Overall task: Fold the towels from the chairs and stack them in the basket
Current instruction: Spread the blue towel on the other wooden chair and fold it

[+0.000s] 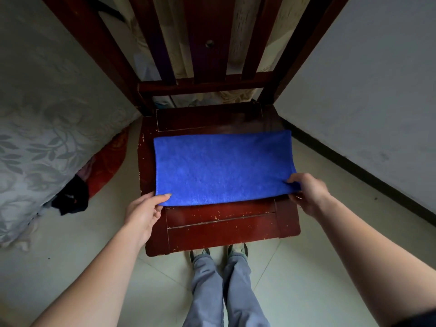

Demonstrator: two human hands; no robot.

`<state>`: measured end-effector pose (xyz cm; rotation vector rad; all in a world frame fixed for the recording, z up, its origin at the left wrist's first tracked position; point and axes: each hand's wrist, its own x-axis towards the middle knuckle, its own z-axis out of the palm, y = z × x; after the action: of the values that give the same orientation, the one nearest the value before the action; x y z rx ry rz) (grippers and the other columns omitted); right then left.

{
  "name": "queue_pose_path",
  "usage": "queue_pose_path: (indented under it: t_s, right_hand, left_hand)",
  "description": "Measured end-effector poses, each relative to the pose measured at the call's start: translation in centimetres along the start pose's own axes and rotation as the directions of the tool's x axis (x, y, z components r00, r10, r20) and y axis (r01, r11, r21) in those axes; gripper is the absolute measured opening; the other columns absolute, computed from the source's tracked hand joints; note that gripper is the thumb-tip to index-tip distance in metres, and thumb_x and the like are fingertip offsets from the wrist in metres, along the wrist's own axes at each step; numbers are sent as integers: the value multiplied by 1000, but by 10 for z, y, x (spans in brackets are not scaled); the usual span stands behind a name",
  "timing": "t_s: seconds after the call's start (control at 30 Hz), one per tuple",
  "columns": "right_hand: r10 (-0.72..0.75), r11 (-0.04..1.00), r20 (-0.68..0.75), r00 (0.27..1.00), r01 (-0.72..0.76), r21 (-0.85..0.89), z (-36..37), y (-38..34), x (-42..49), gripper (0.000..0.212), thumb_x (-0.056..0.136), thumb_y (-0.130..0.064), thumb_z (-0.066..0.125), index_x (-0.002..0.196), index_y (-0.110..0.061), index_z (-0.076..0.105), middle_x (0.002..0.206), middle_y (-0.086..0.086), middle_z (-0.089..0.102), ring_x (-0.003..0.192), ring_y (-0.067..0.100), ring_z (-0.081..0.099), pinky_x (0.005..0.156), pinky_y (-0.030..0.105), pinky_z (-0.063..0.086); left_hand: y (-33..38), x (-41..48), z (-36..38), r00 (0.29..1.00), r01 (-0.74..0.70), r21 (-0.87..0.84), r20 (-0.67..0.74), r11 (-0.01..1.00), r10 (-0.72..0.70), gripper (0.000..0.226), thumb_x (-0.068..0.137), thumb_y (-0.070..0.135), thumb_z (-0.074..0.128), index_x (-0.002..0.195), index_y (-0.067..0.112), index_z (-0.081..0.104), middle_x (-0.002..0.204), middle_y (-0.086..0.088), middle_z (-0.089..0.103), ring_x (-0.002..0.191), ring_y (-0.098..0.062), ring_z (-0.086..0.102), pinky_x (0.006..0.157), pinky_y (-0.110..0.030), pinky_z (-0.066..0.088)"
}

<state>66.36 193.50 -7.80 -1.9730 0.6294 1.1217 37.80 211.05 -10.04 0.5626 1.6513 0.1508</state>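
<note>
A bright blue towel lies folded in a wide rectangle across the seat of a dark red wooden chair. My left hand pinches the towel's near left corner, thumb on top. My right hand grips the near right corner, where the cloth bunches a little. The far edge of the towel rests flat on the seat. No basket shows in the head view.
The chair's slatted back rises straight ahead. A bed with a grey flowered cover stands at the left, with red cloth and a dark garment beside it on the floor. A white wall runs along the right. Pale floor tiles surround my feet.
</note>
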Motion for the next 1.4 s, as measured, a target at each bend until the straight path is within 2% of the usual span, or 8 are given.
queue_pose_path:
  t_s: [0.13, 0.23, 0.37, 0.53, 0.83, 1.07, 1.3, 1.4]
  right_hand:
    - [-113, 992, 26, 993, 114, -49, 16, -3, -18, 16, 73, -7, 57, 88, -6, 53, 83, 7, 49, 71, 20, 47, 54, 29, 38]
    - [-345, 916, 21, 938, 342, -209, 35, -3, -37, 12, 69, -13, 60, 76, -9, 52, 73, 5, 47, 68, 20, 42, 58, 34, 34]
    - [-462, 836, 172, 870, 492, -244, 68, -1, -66, 16, 61, -20, 58, 66, -14, 44, 62, -2, 45, 62, 18, 40, 57, 35, 33]
    - [-507, 749, 345, 790, 602, -277, 119, 3, -94, 32, 74, -13, 62, 66, -16, 31, 61, -3, 34, 60, 17, 31, 55, 33, 28]
    - [-425, 660, 490, 761, 631, -408, 190, 29, -107, 27, 81, -19, 58, 70, -15, 33, 63, -4, 38, 62, 18, 35, 54, 31, 27]
    - [-294, 658, 588, 754, 606, -448, 200, 43, -98, 15, 82, -31, 69, 86, -17, 64, 70, 1, 62, 63, 13, 53, 59, 26, 43]
    - [-482, 693, 307, 820, 572, -439, 159, 27, -64, 9, 85, -22, 65, 80, -15, 64, 76, 2, 68, 75, 21, 64, 69, 31, 48]
    - [-496, 730, 190, 847, 526, -437, 139, 27, -48, 29, 81, -31, 74, 92, -12, 55, 87, 2, 64, 78, 20, 61, 63, 29, 45]
  left_hand:
    - [-6, -4, -5, 999, -41, 26, -30, 999, 42, 23, 83, 9, 70, 105, 11, 68, 106, -6, 69, 93, -16, 63, 77, -23, 51]
    - [-7, -7, -5, 998, -59, 0, -24, 998, 59, 19, 86, 10, 67, 104, 9, 67, 116, -11, 68, 109, -24, 64, 94, -33, 51]
    - [-8, -12, -5, 990, -142, -55, -11, 988, 141, 35, 87, 4, 65, 121, 11, 61, 117, -14, 66, 108, -24, 65, 93, -33, 50]
    - [-8, -15, -10, 975, -215, -57, 49, 975, 218, 31, 92, -2, 54, 106, 23, 65, 111, -10, 67, 110, -25, 64, 92, -33, 49]
    - [0, -5, -15, 990, -52, -130, 127, 990, 68, 27, 96, 9, 43, 93, 14, 69, 103, -3, 69, 102, -18, 62, 96, -32, 45]
    - [6, -3, -12, 994, 15, -126, 112, 992, 0, 24, 99, 29, 44, 87, 19, 62, 91, 3, 64, 88, -13, 59, 96, -35, 44]
    - [8, 9, -9, 984, -178, 186, 64, 966, 169, 27, 80, 42, 73, 92, 19, 69, 94, -3, 71, 89, -17, 64, 83, -32, 51]
    - [8, 13, -10, 979, -203, 315, 51, 927, 197, 29, 75, 31, 80, 94, 13, 67, 94, -7, 70, 86, -19, 64, 86, -34, 52]
